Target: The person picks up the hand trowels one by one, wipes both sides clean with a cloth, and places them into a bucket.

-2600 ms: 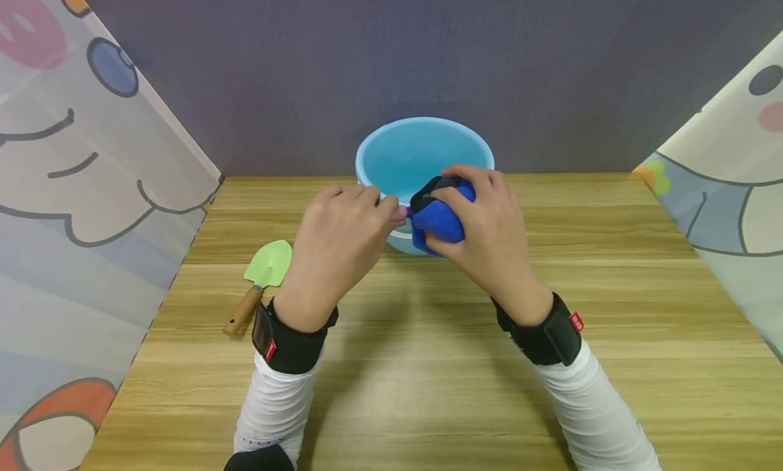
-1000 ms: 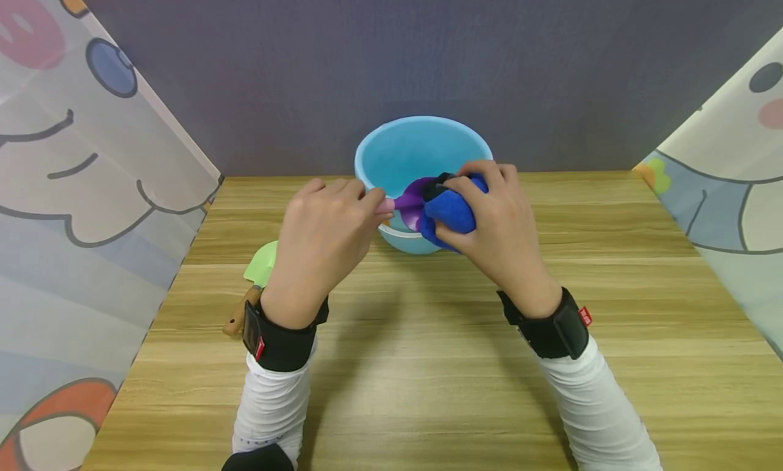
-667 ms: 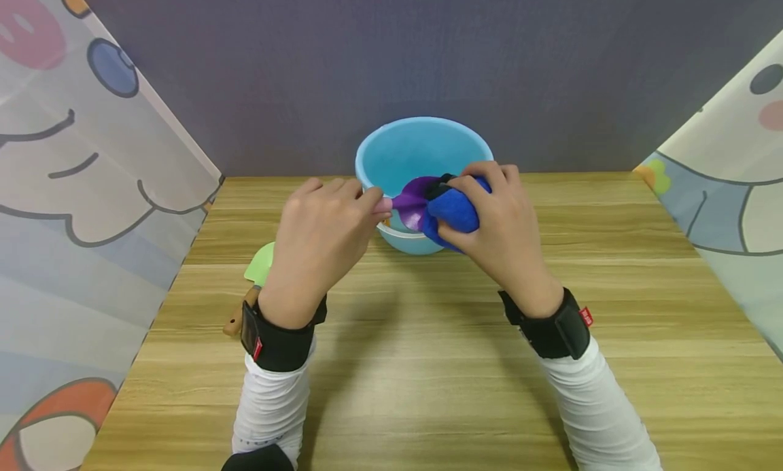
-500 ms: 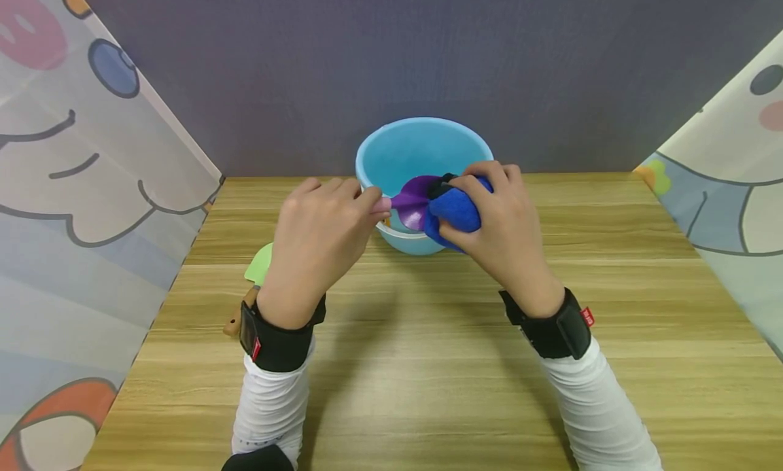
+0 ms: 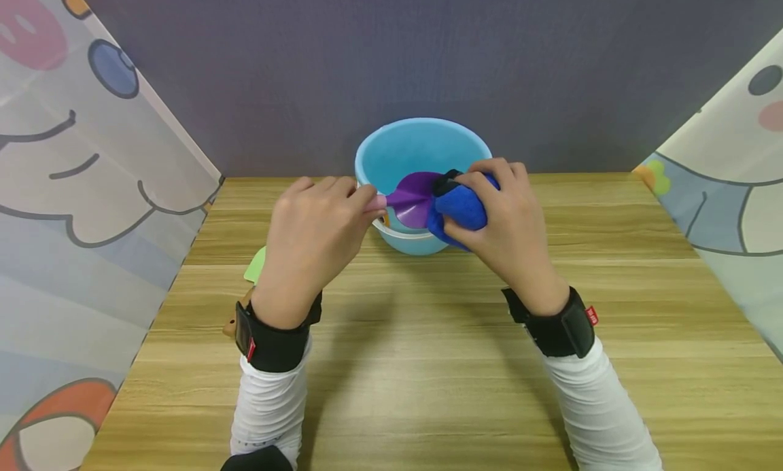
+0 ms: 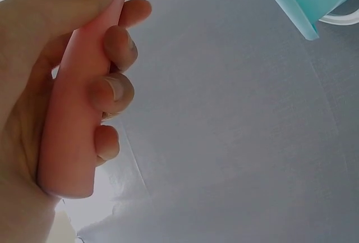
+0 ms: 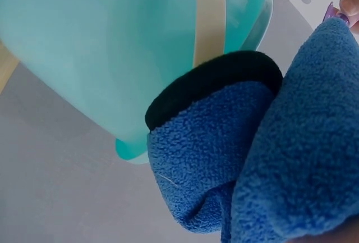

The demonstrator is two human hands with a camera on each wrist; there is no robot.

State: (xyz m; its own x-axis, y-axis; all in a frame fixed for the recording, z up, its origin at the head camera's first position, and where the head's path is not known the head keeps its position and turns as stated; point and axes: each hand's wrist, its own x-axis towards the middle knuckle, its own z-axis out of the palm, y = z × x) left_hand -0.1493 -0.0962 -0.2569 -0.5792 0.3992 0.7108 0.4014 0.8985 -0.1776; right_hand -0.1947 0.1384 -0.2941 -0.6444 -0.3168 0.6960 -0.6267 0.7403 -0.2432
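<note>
My left hand [image 5: 312, 236] grips the pink handle [image 6: 73, 114] of a small purple hand trowel [image 5: 413, 214], fingers wrapped round it in the left wrist view. In my right hand [image 5: 514, 223] is a bunched blue cloth [image 5: 463, 208] with black edging, pinched round the end of the trowel's blade, so the tip is hidden. Trowel and cloth are held over the near rim of a light blue bucket [image 5: 422, 141]. The right wrist view shows the cloth's fuzzy folds and the bucket's outer wall [image 7: 112, 46] behind them.
A green trowel [image 5: 255, 266] with a wooden handle lies on the wooden table [image 5: 416, 376], partly hidden behind my left wrist. A grey panel [image 5: 391, 63] stands behind the bucket. Cartoon-printed sheets [image 5: 73, 267] flank both sides.
The cloth has slid right along the trowel toward its tip, baring the purple blade. My left hand has shifted left, now covering more of the green trowel.
</note>
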